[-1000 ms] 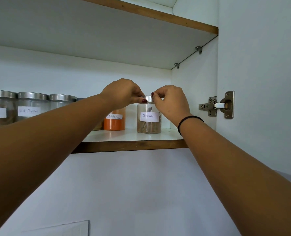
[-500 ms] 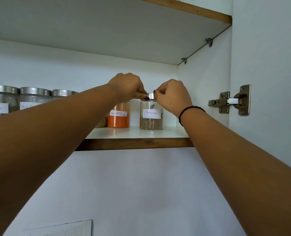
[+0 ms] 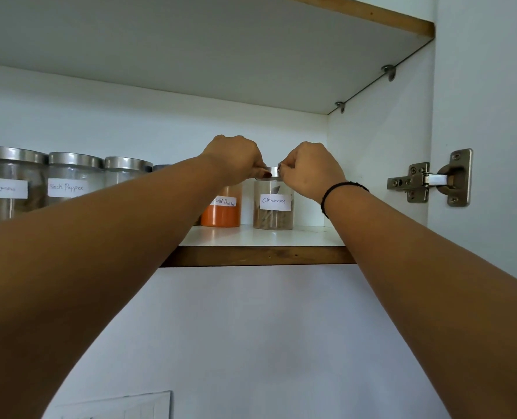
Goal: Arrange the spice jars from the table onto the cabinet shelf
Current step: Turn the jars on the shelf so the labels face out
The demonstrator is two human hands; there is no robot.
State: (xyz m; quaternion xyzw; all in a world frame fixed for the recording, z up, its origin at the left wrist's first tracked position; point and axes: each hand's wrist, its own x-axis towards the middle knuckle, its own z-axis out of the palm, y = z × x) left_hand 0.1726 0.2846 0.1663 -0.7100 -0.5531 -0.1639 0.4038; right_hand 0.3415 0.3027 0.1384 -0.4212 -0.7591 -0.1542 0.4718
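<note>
Now, with our left hand [image 3: 236, 157] and right hand [image 3: 310, 169] both pinching the metal lid of the Cinnamon jar [image 3: 273, 204] standing on the shelf [image 3: 260, 237] beside the chilli powder jar [image 3: 221, 211], we should, we judge, nudge it square, label forward, then release gently.

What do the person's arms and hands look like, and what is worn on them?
The left arm and right arm are bare; no sleeve shows. A thin black band circles the right wrist. The nails that show on the left hand and right hand have dark red polish.
</note>
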